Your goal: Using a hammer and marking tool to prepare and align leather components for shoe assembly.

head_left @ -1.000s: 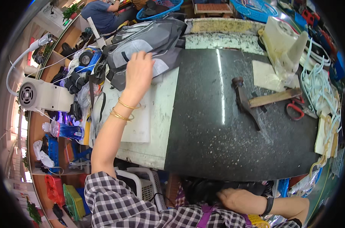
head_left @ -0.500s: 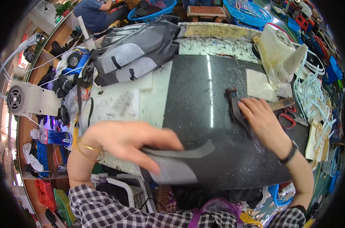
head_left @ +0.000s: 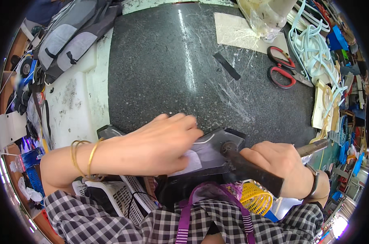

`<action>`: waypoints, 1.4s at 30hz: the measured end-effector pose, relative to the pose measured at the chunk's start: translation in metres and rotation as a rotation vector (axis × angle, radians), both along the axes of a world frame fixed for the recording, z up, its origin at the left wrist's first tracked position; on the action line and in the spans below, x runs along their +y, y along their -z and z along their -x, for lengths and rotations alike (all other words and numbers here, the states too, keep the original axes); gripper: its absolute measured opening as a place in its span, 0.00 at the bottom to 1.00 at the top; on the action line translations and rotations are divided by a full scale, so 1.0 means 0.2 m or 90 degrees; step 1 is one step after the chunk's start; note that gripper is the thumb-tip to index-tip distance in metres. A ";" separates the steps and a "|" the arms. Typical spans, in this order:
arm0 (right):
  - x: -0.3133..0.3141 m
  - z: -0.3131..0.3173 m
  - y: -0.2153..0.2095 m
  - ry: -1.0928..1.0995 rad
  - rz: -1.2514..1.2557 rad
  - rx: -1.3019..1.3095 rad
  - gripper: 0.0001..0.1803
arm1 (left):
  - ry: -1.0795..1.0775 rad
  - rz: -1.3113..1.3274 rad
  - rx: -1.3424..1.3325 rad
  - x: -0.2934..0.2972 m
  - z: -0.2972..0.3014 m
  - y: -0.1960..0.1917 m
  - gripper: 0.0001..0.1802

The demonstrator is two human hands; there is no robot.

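Observation:
At the near edge of the dark work board lies a black and grey fabric piece with a pale panel. My left hand, with gold bangles at its wrist, curls its fingers closed over the piece; the fingertips are partly hidden. My right hand grips a hammer close to its dark metal head, and the wooden handle sticks out to the right. The round end of the head is over the right part of the piece; whether it touches cannot be told.
Red-handled scissors and a short black strip lie on the board. A beige sheet is farther back. Pale blue cords heap at the right. Stacked grey-black pieces lie far left. Below the edge are white and yellow baskets.
My right hand has brought the hammer from the board's right side to the near edge. My left hand has gone from spread fingers to closed on the piece. The view has tilted down.

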State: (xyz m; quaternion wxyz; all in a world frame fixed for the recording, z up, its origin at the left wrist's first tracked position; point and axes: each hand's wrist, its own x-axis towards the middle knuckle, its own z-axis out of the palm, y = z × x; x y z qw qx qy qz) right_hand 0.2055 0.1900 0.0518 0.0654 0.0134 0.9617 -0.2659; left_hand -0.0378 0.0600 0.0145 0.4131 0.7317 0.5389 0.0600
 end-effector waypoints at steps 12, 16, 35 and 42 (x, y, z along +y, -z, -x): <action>-0.10 0.05 0.02 0.066 -0.112 -0.019 0.09 | 0.067 -0.313 -0.151 0.26 -0.03 0.28 0.08; 0.01 -0.02 0.02 0.141 0.119 -0.046 0.09 | 0.200 -0.461 -0.085 0.29 -0.03 0.30 0.07; 0.06 0.14 0.02 0.135 0.036 -0.017 0.14 | 0.020 -0.255 0.000 0.01 -0.09 0.15 0.17; -0.01 0.20 0.05 0.120 -0.066 0.037 0.12 | 0.027 -0.359 0.004 -0.11 -0.06 0.18 0.18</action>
